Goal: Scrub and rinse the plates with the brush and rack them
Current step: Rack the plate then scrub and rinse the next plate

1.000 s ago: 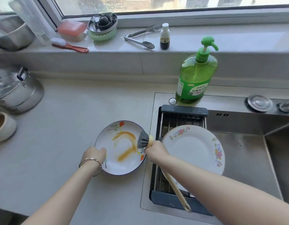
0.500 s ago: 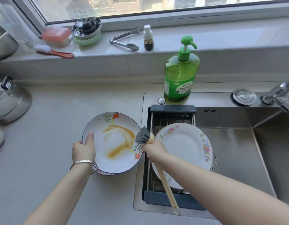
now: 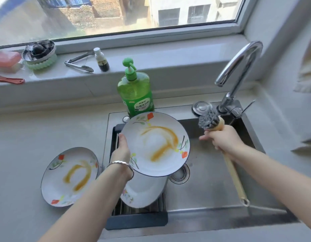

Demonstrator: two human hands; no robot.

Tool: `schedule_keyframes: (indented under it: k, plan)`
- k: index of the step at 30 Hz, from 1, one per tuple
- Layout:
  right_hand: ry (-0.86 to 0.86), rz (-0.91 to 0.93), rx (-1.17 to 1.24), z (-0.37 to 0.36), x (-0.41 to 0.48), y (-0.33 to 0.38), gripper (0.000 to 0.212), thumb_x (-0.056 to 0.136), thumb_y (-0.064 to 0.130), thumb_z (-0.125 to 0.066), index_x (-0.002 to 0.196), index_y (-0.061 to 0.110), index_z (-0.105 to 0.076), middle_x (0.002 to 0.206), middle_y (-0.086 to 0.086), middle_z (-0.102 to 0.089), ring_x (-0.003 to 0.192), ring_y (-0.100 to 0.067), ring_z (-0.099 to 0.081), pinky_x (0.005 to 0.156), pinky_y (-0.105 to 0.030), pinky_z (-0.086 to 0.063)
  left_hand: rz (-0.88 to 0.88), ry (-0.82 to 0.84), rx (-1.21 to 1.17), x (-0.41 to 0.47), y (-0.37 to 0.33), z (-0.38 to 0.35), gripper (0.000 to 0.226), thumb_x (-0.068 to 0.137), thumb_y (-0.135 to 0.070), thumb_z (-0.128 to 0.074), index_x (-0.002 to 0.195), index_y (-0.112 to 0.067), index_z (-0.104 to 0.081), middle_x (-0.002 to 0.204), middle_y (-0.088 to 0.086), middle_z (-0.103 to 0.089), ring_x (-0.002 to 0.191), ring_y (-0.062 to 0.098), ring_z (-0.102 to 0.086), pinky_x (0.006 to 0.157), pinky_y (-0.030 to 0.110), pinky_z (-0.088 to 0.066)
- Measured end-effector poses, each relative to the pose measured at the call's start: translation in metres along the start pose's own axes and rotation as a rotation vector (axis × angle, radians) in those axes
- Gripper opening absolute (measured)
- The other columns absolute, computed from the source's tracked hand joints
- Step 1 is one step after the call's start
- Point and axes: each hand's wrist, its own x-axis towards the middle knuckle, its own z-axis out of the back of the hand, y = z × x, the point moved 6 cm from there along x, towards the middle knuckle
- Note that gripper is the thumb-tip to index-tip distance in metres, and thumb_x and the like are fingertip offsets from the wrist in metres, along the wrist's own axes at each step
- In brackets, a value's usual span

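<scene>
Glossy ceramic plate [image 3: 156,145], brushed steel sink [image 3: 212,180], seemingly wooden brush handle [image 3: 234,177]

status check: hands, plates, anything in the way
Left hand grips stained plate over sink. Right hand holds brush near faucet, no water seen. Second stained plate on counter, clean plate racked. Nothing blocking.

This is a home kitchen. A metal sink [image 3: 212,189] with a shiny tap [image 3: 242,75] is on the right, green dish soap [image 3: 135,91] stands in the middle, and a dirty plate [image 3: 69,177] lies lower left.
</scene>
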Motion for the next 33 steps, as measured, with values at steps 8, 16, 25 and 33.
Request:
schedule_keyframes:
  k: [8,16,25,33]
  plan:
    - [-0.4,-0.122,0.152,0.135,0.079,-0.023,0.015,0.078,0.02,-0.071,0.078,0.008,-0.062,0.069,-0.01,-0.065,0.049,-0.017,-0.05,0.038,-0.024,-0.03,-0.049,0.077,-0.009,-0.051,0.008,-0.112,0.053,0.088,-0.062,-0.04,0.103,-0.015,-0.057,0.094,0.003,-0.065,0.069,0.02,-0.063,0.059,0.028,-0.05]
    - [-0.485,-0.222,0.217,0.148,0.146,-0.035,0.054,0.062,0.044,-0.074,0.099,0.006,-0.065,0.095,-0.015,-0.07,0.081,-0.028,-0.066,0.065,-0.033,-0.051,-0.105,0.017,0.07,-0.05,-0.001,-0.146,0.068,0.081,-0.066,-0.047,0.117,-0.009,-0.055,0.1,0.007,-0.065,0.086,0.027,-0.065,0.072,0.035,-0.054]
    - [-0.497,-0.277,0.294,0.15,0.147,-0.044,0.032,0.074,0.026,-0.064,0.095,0.002,-0.063,0.08,-0.013,-0.071,0.042,-0.015,-0.044,0.041,-0.024,-0.032,-0.102,0.011,0.073,-0.045,-0.008,-0.16,0.064,0.076,-0.069,-0.052,0.109,-0.015,-0.056,0.108,0.005,-0.065,0.091,0.026,-0.066,0.085,0.044,-0.054]
    - [-0.483,-0.294,0.256,0.153,0.13,-0.038,0.019,0.079,0.018,-0.06,0.072,0.004,-0.051,0.07,-0.011,-0.058,0.047,-0.018,-0.043,0.037,-0.018,-0.036,-0.099,0.014,0.048,-0.052,-0.014,-0.158,0.058,0.08,-0.065,-0.051,0.107,-0.013,-0.056,0.1,0.004,-0.064,0.089,0.026,-0.065,0.08,0.037,-0.054]
